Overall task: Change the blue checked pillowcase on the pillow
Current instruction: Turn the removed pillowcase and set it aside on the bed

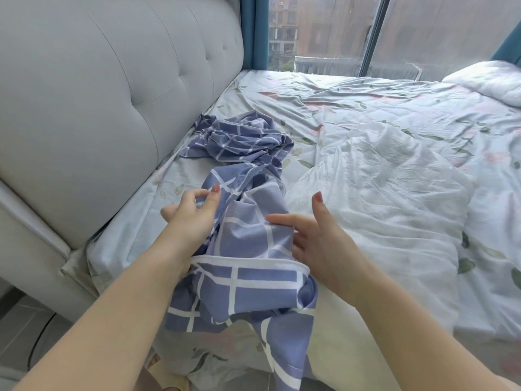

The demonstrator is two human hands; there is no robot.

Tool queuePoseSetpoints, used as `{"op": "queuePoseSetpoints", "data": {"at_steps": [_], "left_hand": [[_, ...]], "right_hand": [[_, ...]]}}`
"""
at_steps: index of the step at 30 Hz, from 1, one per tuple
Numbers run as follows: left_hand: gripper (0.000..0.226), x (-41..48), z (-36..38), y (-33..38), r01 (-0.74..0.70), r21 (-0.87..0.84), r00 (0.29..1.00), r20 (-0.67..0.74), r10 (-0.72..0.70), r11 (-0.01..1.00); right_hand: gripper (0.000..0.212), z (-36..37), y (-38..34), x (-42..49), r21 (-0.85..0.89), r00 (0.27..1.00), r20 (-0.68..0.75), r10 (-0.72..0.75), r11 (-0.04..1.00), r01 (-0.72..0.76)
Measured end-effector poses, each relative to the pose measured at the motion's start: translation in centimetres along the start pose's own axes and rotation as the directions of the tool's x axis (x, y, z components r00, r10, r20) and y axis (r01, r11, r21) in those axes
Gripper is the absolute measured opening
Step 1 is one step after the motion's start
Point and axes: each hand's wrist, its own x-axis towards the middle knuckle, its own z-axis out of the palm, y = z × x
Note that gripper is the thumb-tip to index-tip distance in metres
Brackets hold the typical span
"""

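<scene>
Head view | left hand (191,215) pinches pillowcase (253,283); right hand (321,244) spread, touching it | best: widen mouth toward pillow (380,176), 2 o'clock

A pale grey tufted headboard (112,94) fills the upper left of the frame. A rumpled light sheet with a leaf and flower print (352,103) covers the bed across the middle and right. At the top, a large window (451,32) shows a building (282,29) outside, with a teal curtain (253,32) beside the headboard. Grey floor (22,334) shows at the lower left.
</scene>
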Motion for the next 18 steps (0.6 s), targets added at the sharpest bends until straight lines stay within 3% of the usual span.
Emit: {"op": "queuePoseSetpoints", "data": {"at_steps": [2, 4, 7, 11, 14, 18], "left_hand": [[0.057, 0.1, -0.3, -0.3, 0.116, 0.023, 0.992, 0.052, -0.117, 0.993], [0.059, 0.2, -0.6, -0.5, 0.151, -0.027, 0.984, 0.105, -0.147, 0.988], [0.057, 0.2, -1.2, -0.3, 0.06, -0.153, 0.998, 0.041, -0.054, 0.986], [0.089, -0.6, -1.5, 0.6, -0.102, -0.32, 0.994, 0.004, 0.11, 0.942], [0.071, -1.4, -1.7, 1.6, -0.164, -0.385, 0.979, 0.049, 0.198, 0.908], [0.058, -2.7, -1.1, 2.1, -0.19, -0.366, 0.947, 0.178, 0.269, 0.911]], "right_hand": [[0.081, 0.1, -0.2, 0.0, 0.049, 0.999, -0.018, 0.031, 0.998, -0.03], [0.082, 0.1, -0.3, -0.1, 0.123, 1.0, -0.013, 0.024, 0.992, -0.022], [0.084, 0.0, -0.7, -0.5, 0.237, 0.999, -0.005, -0.038, 0.971, 0.038], [0.079, -0.8, -1.1, -1.0, 0.366, 0.988, -0.039, -0.148, 0.918, 0.152], [0.068, -1.2, -1.5, -1.3, 0.461, 0.974, -0.152, -0.168, 0.86, 0.22], [0.034, -1.3, -1.6, -1.2, 0.504, 0.955, -0.29, -0.065, 0.838, 0.209]]}}
